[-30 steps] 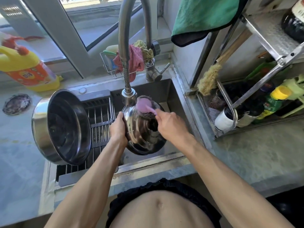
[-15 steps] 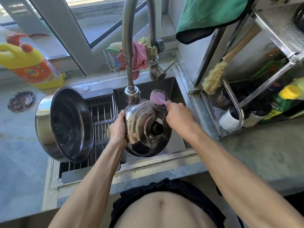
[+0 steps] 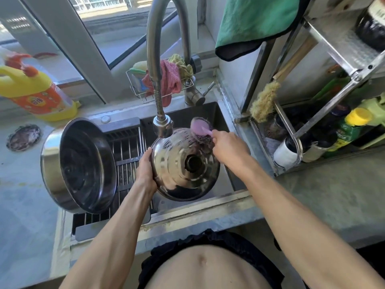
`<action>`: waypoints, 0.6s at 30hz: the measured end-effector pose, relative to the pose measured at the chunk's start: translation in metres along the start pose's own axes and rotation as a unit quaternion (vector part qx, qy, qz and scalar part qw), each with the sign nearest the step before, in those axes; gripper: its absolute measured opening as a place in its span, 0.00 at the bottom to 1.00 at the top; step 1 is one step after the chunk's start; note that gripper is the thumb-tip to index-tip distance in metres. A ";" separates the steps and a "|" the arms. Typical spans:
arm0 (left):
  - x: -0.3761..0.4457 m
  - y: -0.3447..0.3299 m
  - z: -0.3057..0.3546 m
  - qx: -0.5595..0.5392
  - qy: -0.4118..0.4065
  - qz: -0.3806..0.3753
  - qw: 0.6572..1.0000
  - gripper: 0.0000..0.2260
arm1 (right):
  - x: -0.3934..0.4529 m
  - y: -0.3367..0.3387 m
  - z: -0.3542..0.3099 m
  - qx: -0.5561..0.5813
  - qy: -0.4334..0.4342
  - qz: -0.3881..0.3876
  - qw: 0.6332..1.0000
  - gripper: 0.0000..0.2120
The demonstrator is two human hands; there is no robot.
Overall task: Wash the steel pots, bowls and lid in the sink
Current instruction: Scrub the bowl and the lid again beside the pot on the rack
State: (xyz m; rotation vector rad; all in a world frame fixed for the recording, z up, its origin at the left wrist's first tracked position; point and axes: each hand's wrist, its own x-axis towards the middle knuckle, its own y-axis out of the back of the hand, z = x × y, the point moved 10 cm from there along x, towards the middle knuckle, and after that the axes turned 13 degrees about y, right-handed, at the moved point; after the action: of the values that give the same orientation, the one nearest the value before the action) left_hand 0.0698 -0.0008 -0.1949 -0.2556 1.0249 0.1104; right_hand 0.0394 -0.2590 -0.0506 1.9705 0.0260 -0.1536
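**Steel lid scrubbed under the faucet head**

The sink [image 3: 225,113] is seen set into a pale countertop [image 3: 333,195], with a ribbed drying rack [image 3: 127,155] laid across its left half. A large steel pot [image 3: 79,165] is propped on its side on that rack, its open mouth turned toward the middle of the sink. A tall curved faucet [image 3: 155,49] is arched over the basin, and its spray head is hung just above the far edge of the steel lid [image 3: 185,163].

The lid is held tilted over the right half of the sink, knob side facing the camera. Its left rim is gripped by the left hand [image 3: 145,165], fingers curled behind the edge and thumb on the front. The handle of a purple scrub brush [image 3: 201,129] is pinched in the clenched fingers of the right hand [image 3: 227,146], and the dark bristles are pressed against the lid's upper right rim (whether water is running cannot be told).

A yellow detergent bottle [image 3: 35,92] is stood on the counter to the left. A green cloth [image 3: 256,24] is draped from the metal shelf [image 3: 337,46] on the right, with a straw-coloured brush [image 3: 263,101] leaned beneath it. A small wire caddy [image 3: 137,90] holding rags is placed behind the faucet.
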 end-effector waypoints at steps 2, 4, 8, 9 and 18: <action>0.001 0.002 0.002 -0.003 -0.003 0.003 1.000 0.25 | -0.001 -0.003 0.002 -0.006 0.005 -0.012 1.000 0.21; 0.003 0.005 0.003 -0.002 0.000 0.009 1.000 0.28 | -0.012 -0.020 -0.032 0.037 0.092 -0.057 0.993 0.20; 0.004 0.006 0.000 -0.005 0.006 0.003 1.000 0.29 | -0.003 -0.006 0.005 0.017 0.011 -0.007 1.000 0.20; 0.005 0.006 0.000 -0.012 0.008 -0.001 1.000 0.29 | -0.002 -0.003 0.011 0.006 -0.010 0.000 1.000 0.20; 0.012 0.007 -0.014 -0.074 0.055 -0.026 0.995 0.27 | -0.007 -0.013 0.009 0.040 0.007 -0.010 0.999 0.23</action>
State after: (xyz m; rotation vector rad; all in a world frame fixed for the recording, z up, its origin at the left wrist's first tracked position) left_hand 0.0624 0.0020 -0.2132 -0.4264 1.1195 0.1260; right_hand 0.0306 -0.2614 -0.0647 2.0520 0.0498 -0.1569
